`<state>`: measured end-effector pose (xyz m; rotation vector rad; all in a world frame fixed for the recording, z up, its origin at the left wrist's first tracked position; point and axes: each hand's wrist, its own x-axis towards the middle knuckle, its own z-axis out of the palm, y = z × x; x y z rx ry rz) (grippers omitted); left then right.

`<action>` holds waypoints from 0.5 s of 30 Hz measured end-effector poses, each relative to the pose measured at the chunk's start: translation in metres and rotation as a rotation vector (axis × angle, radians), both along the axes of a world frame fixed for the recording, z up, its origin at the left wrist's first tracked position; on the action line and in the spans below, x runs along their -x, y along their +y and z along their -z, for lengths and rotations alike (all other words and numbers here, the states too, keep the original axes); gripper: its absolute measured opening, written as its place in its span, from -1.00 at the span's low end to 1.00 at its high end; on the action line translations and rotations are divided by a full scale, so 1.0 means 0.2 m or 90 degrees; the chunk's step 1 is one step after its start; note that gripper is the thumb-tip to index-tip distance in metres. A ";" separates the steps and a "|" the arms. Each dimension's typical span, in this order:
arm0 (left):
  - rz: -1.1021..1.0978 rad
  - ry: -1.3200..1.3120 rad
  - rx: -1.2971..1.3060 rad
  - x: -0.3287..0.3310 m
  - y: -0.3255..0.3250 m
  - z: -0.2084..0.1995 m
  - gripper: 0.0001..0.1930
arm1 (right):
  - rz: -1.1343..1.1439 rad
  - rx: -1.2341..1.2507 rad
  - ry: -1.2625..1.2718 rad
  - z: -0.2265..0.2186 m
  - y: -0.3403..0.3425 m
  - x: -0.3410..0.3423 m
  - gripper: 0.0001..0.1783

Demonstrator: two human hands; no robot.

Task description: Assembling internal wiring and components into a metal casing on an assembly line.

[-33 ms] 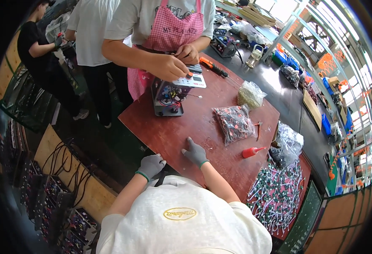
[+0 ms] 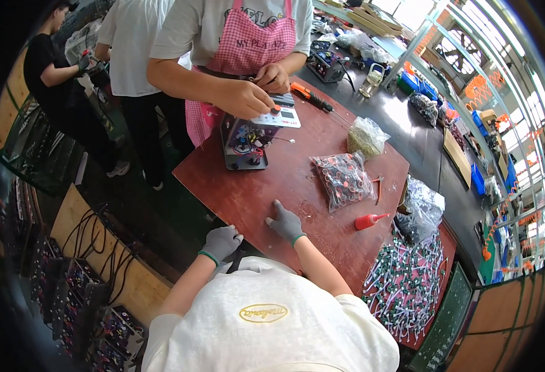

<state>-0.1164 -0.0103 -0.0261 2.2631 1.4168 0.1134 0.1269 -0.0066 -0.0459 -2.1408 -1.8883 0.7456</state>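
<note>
My left hand point(image 2: 222, 242), in a grey glove with bare fingertips, is curled closed at the near left edge of the red table point(image 2: 266, 192). What its fingers hold, if anything, is hidden. My right hand point(image 2: 285, 222), gloved alike, rests on the tabletop with thumb and forefinger apart and nothing in it. Beyond it stands an open electronic unit point(image 2: 246, 146) with exposed wiring and a white control panel point(image 2: 286, 116). Across the table, a co-worker's hand point(image 2: 252, 100) touches an orange-red knob point(image 2: 275, 109) on that panel; the other hand point(image 2: 273, 78) is raised close by.
On the table lie an orange-and-black screwdriver point(image 2: 312, 98), a bag of small fasteners point(image 2: 366, 136), a bag of dark and red knobs point(image 2: 343, 181) and a red squeeze bottle point(image 2: 370, 221). Many wired connectors point(image 2: 406, 285) are heaped at right. More units point(image 2: 77, 297) stand at lower left.
</note>
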 end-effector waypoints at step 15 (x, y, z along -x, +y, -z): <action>-0.004 0.037 0.069 0.00 0.00 -0.10 -0.67 | -0.025 0.001 -0.021 -0.02 0.00 0.00 -0.15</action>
